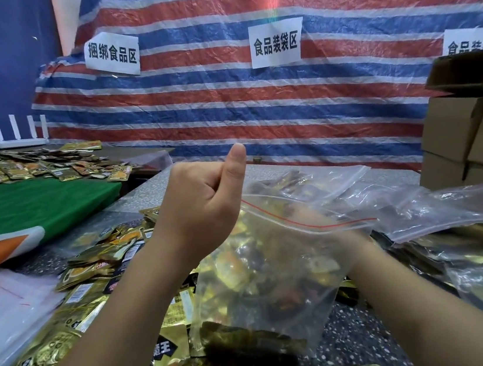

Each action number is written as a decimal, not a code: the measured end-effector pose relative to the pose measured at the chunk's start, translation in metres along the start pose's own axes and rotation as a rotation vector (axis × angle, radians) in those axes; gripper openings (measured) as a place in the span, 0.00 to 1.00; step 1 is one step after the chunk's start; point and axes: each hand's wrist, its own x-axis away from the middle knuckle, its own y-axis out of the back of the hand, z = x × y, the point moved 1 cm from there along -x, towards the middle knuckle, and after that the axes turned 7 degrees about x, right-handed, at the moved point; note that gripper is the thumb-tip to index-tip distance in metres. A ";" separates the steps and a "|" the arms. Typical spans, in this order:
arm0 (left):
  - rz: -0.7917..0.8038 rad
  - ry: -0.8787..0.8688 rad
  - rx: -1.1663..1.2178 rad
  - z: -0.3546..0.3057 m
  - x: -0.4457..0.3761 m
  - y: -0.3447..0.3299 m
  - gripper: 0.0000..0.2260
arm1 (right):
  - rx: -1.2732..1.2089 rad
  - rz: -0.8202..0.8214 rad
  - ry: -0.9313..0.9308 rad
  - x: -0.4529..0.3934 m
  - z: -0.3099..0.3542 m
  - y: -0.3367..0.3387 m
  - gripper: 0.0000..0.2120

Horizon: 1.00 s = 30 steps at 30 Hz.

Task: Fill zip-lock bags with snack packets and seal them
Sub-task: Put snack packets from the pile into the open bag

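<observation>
Loose snack packets point(74, 300) litter the speckled counter point(359, 339) from 6 to 9 o'clock. At centre, a zip-lock bag point(266, 287), well filled with packets, is held up off the counter. The left hand point(202, 200) has it by the 10 o'clock corner of the mouth, grip pinched on the film, thumb up. The right hand point(349, 239) is blurred behind the bag at 3 o'clock; its grip cannot be determined. The red zip line point(301, 224) runs slack and appears unsealed. Recommendation: tension the mouth level, settle packets below the track, then press along it end to end. Further bags point(440, 209) lie at 3 o'clock; cardboard boxes point(467, 134) beyond.
</observation>
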 end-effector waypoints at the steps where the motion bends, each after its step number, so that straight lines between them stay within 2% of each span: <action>1: 0.003 0.000 -0.002 0.000 0.000 0.000 0.27 | -0.063 -0.050 0.003 0.004 0.006 0.006 0.11; 3: 0.011 -0.003 -0.018 0.001 0.000 -0.001 0.28 | -0.302 -0.146 0.011 0.011 0.015 0.023 0.12; 6: 0.018 -0.007 -0.039 0.002 0.000 -0.002 0.27 | -0.934 -0.117 0.084 0.034 0.036 0.051 0.12; 10: 0.007 -0.006 -0.050 0.002 0.000 -0.002 0.26 | -1.056 -0.040 0.340 0.074 0.060 0.074 0.11; 15: -0.004 0.021 -0.043 0.002 0.001 -0.003 0.27 | -0.810 -0.102 0.464 0.096 0.076 0.076 0.21; 22: -0.035 0.078 -0.021 0.003 0.001 -0.003 0.28 | -0.557 -0.164 0.526 0.106 0.068 0.072 0.19; 24: -0.038 0.078 -0.019 0.003 0.001 -0.003 0.29 | -0.382 -0.127 0.533 0.108 0.069 0.072 0.21; 27: -0.047 0.083 -0.028 0.004 0.001 -0.002 0.30 | -0.116 0.026 0.472 0.110 0.066 0.068 0.21; 30: -0.057 0.067 -0.052 0.004 0.002 -0.004 0.30 | 0.009 0.056 0.461 0.111 0.067 0.063 0.19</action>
